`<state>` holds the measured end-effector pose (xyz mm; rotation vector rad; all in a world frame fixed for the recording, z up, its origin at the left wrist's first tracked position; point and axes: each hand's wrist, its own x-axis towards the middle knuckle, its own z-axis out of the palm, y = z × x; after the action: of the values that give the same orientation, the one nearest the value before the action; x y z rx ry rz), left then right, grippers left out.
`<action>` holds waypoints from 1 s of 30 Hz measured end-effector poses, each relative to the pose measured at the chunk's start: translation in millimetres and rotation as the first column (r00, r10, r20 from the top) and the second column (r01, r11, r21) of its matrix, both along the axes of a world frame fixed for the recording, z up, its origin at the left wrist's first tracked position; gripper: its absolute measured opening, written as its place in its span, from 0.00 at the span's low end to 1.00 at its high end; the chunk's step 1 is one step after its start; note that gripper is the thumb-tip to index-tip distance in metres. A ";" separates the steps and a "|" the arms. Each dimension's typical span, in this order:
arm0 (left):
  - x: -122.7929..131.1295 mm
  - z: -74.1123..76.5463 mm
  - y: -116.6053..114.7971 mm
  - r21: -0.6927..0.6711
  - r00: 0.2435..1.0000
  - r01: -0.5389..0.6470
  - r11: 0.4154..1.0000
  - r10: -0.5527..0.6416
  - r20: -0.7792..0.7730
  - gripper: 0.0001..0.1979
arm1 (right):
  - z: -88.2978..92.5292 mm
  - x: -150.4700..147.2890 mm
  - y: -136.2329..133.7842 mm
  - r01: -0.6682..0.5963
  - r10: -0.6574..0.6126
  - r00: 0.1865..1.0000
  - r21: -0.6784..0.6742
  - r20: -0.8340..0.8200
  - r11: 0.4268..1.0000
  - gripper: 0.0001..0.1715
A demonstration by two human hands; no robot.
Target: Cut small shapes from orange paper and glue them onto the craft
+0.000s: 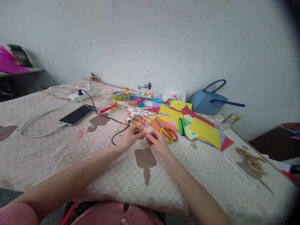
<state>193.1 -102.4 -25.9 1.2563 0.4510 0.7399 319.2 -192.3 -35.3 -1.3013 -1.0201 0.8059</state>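
Close together over the middle of the table, my two hands pinch a small orange paper piece (148, 142) between them. My left hand (133, 136) has thumb and fingers closed on its left side. My right hand (159, 143) grips it from the right, and a bit of orange shows below its fingers. The exact shape of the piece is mostly hidden. Just beyond my left hand lies a white glue gun (132, 115) with a black cord. Scissors with yellow and orange handles (167, 132) lie partly open beside my right hand, near a green cutter knife (181, 126).
Coloured paper sheets (205, 131) and a blue bag (207, 101) are at the right. Small paper scraps (140, 122) surround the glue gun. A tablet (77, 115), white cable and power strip (83, 95) lie left. White string (239, 175) and peanut-like pods (250, 159) sit far right.
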 end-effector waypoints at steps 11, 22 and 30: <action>-1.4 0.1 -0.2 0.010 0.988 0.122 0.992 -0.121 -0.095 0.17 | 2.1 -4.4 -3.1 0.093 -0.116 0.969 0.111 0.218 0.989 0.09; -0.8 1.0 -0.6 0.004 0.993 0.101 0.995 -0.101 -0.056 0.16 | 3.0 -6.0 -6.1 0.084 -0.115 0.960 0.129 0.255 0.988 0.06; -0.7 -0.4 -1.5 -0.001 0.993 0.110 0.994 -0.110 -0.048 0.16 | 2.0 -6.0 -4.4 0.092 -0.124 0.963 0.143 0.240 0.986 0.07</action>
<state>192.4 -103.9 -26.3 1.2915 0.4167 0.6184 313.3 -196.7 -33.2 -1.3549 -1.1680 0.4922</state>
